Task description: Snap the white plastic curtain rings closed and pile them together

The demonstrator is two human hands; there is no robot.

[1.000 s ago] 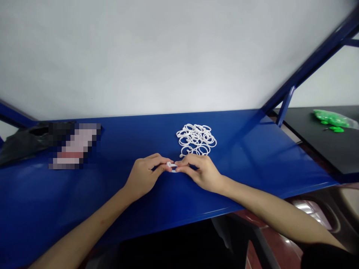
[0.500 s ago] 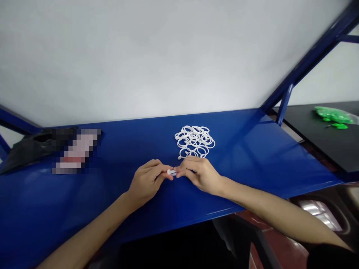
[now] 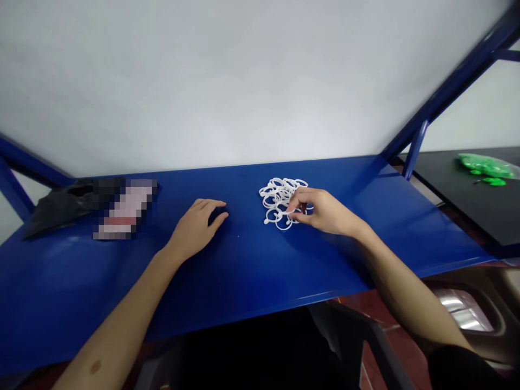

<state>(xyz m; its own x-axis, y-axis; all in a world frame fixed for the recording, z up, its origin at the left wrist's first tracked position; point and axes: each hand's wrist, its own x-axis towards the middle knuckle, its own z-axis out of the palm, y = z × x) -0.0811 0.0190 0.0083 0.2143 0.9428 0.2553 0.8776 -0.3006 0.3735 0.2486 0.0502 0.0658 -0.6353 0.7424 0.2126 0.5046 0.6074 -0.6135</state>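
Observation:
A pile of thin white plastic rings with small knobs (image 3: 283,187) lies on the blue tabletop (image 3: 244,287), several of them overlapping. At the right side of the pile is my right hand (image 3: 319,210), its thumb and forefinger pinched on a white ring (image 3: 284,227) at the near edge. Part of the pile is hidden behind these fingers. My left hand (image 3: 197,227) hovers low over or rests on the tabletop, left of the rings. Its fingers and thumb are apart, with nothing between them.
A black plastic bag (image 3: 60,208) and a blurred-out pinkish packet (image 3: 124,211) lie on the left. Blue metal braces (image 3: 415,149) rise at the table's ends. On a black table (image 3: 455,189) at right sits a clear bag of green items (image 3: 483,164).
The small white piece pinched between both hands is no longer there. My left hand has opened and moved left. My right hand has gone right and away from me onto the ring pile.

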